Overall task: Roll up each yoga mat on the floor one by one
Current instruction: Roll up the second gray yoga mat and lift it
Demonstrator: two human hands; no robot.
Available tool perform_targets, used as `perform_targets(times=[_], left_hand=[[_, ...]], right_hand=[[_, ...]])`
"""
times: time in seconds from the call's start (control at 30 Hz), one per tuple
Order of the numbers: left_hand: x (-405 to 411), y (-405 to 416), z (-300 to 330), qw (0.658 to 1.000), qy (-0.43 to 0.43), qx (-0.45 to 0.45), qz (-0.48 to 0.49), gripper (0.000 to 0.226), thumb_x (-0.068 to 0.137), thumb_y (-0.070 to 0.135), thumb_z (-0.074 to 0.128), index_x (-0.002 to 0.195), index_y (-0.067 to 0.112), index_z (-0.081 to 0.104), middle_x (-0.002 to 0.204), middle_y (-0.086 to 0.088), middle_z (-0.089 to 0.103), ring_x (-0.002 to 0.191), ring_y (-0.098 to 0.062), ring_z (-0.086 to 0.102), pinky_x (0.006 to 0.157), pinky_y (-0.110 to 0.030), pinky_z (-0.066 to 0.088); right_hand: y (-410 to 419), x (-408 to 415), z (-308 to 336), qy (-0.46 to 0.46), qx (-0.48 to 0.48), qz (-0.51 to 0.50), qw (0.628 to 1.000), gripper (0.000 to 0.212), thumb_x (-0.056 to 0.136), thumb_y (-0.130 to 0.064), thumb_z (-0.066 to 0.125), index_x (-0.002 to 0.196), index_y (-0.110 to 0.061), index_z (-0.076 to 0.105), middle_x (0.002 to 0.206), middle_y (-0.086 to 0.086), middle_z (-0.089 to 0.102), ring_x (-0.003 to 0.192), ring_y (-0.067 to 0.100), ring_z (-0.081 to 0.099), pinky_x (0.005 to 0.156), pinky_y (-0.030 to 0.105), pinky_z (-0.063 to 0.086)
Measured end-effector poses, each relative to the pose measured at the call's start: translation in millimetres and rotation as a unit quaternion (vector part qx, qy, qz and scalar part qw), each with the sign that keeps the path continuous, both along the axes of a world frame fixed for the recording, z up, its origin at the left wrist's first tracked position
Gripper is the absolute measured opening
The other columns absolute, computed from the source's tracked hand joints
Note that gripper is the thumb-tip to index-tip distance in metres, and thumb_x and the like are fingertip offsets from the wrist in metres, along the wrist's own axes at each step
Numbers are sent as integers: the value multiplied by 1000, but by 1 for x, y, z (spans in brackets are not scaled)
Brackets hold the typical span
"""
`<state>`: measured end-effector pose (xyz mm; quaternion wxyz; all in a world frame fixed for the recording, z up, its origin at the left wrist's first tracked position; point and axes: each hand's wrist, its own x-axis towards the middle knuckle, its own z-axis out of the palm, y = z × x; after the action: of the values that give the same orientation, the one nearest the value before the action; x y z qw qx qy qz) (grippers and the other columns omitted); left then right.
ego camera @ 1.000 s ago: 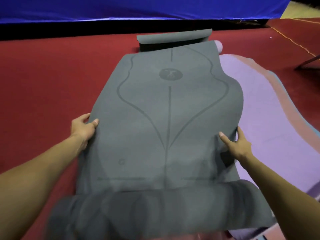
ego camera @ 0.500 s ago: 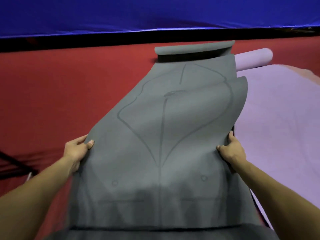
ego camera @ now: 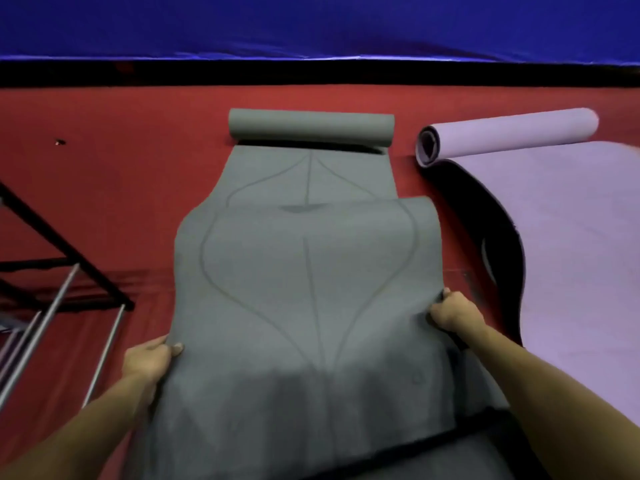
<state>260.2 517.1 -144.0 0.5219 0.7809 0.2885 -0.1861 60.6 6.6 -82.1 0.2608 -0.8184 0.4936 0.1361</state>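
A grey yoga mat with curved line markings stretches away from me over the red floor. Its far end is curled into a roll, and its middle is raised in a hump. My left hand grips the mat's left edge, thumb on top. My right hand grips the right edge with curled fingers. To the right lies a purple yoga mat, its far end curled into a roll and its left edge lifted, showing a dark underside.
A black and silver metal rack stands on the red floor at the left. A blue sheet with a black strip beneath it borders the far side.
Both hands have lifted and drawn the grey mat nearer, forming a hump in its middle. The view has swung left, bringing the metal rack into sight.
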Motion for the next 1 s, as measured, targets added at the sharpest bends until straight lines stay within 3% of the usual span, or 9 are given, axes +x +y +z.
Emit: perform_targets(times=[0.17,0.33,0.43,0.57,0.6,0.67,0.77,0.87,1.0], left_hand=[[19,-79,3,998,-45,4,-54,47,86,0,80,132,3,69,129,-16,71,114,-31,68,106,-38,51],[42,-80,0,985,-60,145,-74,44,87,18,84,129,11,72,134,-16,68,126,-39,61,112,-40,47],[41,-64,2,941,-53,250,-220,49,91,35,80,130,10,67,133,-21,67,125,-46,60,105,-46,51],[43,-69,38,890,-78,321,-313,78,73,73,75,109,4,66,119,-26,67,112,-46,65,92,-49,57],[38,-75,56,890,-96,315,-315,79,74,74,75,108,3,68,118,-27,69,111,-46,66,90,-48,57],[29,-87,93,887,-126,304,-324,73,81,62,79,124,5,66,129,-25,66,121,-44,63,97,-46,54],[14,-103,149,852,-162,284,-409,73,87,53,79,143,11,59,138,-17,65,128,-37,61,106,-41,49],[-21,-116,199,814,-174,240,-500,54,89,48,80,131,16,68,120,-9,74,113,-27,70,93,-29,49],[-107,-95,222,715,-180,183,-650,36,89,50,79,116,27,73,109,9,75,95,-4,71,87,-24,54]], right_hand=[[-27,-65,-21,-26,-38,-34,998,71,95,-39,70,158,-20,44,147,15,60,131,40,59,106,43,50],[-38,-42,-28,-61,-30,-19,998,67,98,-29,70,158,-18,43,153,16,55,140,40,51,118,43,41],[-26,-44,-21,-14,-24,21,999,69,98,-31,68,159,-24,37,149,25,50,137,48,45,116,47,41],[-5,-62,-1,3,-44,50,998,75,97,-42,66,161,-27,29,151,26,31,136,51,37,113,50,38],[1,-66,8,-23,-36,65,997,77,97,-42,67,162,-25,29,154,27,30,139,50,37,115,50,38],[14,-70,28,-83,-14,87,993,77,96,-43,69,160,-20,34,153,27,37,140,45,42,116,47,40],[42,-71,66,-137,2,143,980,73,95,-46,72,155,-16,44,145,23,52,129,36,56,109,43,46],[77,-80,108,-181,14,208,961,59,98,-44,70,149,-20,53,141,13,59,124,29,61,105,43,49],[128,-135,133,-188,23,317,929,45,99,-56,58,134,-29,64,128,-2,62,113,14,63,104,38,49]])
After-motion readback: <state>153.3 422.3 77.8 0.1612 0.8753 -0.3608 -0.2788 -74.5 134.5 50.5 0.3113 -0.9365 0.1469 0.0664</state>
